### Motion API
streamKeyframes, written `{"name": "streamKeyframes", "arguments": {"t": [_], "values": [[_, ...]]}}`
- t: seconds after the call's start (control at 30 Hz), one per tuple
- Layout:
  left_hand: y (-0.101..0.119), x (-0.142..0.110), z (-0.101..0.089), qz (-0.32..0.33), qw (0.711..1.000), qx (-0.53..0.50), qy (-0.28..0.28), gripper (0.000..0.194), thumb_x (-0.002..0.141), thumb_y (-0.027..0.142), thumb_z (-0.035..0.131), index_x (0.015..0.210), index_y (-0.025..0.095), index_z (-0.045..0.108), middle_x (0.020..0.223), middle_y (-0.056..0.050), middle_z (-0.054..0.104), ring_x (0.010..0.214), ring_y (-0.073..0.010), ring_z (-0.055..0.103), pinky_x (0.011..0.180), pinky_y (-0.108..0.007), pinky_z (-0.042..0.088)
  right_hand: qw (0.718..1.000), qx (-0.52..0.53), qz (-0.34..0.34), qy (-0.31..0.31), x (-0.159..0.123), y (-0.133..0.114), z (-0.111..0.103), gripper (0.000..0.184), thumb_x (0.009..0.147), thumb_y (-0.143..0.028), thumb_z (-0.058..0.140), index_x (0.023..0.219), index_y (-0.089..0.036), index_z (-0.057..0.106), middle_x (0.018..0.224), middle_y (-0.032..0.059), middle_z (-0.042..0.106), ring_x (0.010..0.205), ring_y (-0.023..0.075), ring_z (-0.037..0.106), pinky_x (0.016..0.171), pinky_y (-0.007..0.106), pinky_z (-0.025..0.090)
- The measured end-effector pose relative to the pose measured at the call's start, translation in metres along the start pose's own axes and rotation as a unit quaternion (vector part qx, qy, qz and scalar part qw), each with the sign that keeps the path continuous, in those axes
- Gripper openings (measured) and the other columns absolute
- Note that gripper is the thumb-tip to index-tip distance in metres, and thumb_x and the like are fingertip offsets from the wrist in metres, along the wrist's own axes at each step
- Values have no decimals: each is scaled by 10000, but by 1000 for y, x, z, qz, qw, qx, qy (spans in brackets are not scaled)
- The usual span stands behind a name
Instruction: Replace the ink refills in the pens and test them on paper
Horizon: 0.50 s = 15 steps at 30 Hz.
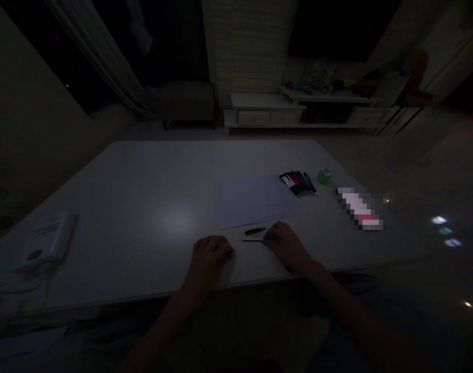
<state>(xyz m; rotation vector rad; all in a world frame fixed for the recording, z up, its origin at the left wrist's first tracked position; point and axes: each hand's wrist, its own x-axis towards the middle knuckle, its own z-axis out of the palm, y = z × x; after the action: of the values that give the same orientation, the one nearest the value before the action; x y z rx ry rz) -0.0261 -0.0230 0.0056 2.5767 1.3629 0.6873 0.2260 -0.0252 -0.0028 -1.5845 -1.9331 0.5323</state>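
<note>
Thin dark stick lies on a white table between two bare hands

The thin dark stick (252, 241) lies near the front edge of the white table (143, 181), its right end at the fingertips of the right hand (286, 243). That hand is bent low over the table with its fingers drawn in; whether they are clamped on the stick or only touching it, I cannot tell in this dim light. Just beyond the stick, and apart from it, lies a short black pen piece (255, 231), nearly parallel to it. A small pale piece seems to lie between the two, too faint to name.

The left hand (212, 249) rests on the table to the left of the stick, apart from its tip. Its fingers are curled and close to one another, and I cannot tell whether they are closed on anything.

Beyond the pen piece are sheets of paper (240, 199), plain on the left and covered with rows of writing on the right. A row of pens (297, 184) lies side by side across the upper right corner of the paper. To their right sits a small green container (324, 176), and nearer the right edge of the table is a blurred-out object (358, 209). A white box (49, 239) with cords by it stands at the far left. Past the table are a low white cabinet (265, 111) and a grey bench (185, 101)
</note>
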Motion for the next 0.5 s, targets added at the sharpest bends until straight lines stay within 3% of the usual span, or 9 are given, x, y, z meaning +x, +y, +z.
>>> {"name": "streamKeyframes", "arguments": {"t": [0.17,0.3,0.5], "values": [[0,7,0,-38,998,-51,4,116,852,226,498,875,196,607,871,-23,654,870,-166,563,892,-386,368,999,-39,-14,9,0,-5,4,23,769,-172,588,752,-188,587,820,55,584,822,198,511,755,343,399],[1,8,3,-69,993,-91,26,144,865,258,470,902,191,592,867,-31,656,842,-172,574,829,-363,411,1000,-31,1,0,-6,-11,1,62,820,-187,516,802,-196,575,801,48,596,769,189,517,716,330,397],[3,4,10,-60,992,-105,30,173,882,290,451,924,200,592,878,-33,657,834,-170,581,795,-348,428,1000,-12,-27,9,-10,-17,8,61,812,-181,517,799,-206,571,793,45,591,778,183,526,714,309,411]]}}
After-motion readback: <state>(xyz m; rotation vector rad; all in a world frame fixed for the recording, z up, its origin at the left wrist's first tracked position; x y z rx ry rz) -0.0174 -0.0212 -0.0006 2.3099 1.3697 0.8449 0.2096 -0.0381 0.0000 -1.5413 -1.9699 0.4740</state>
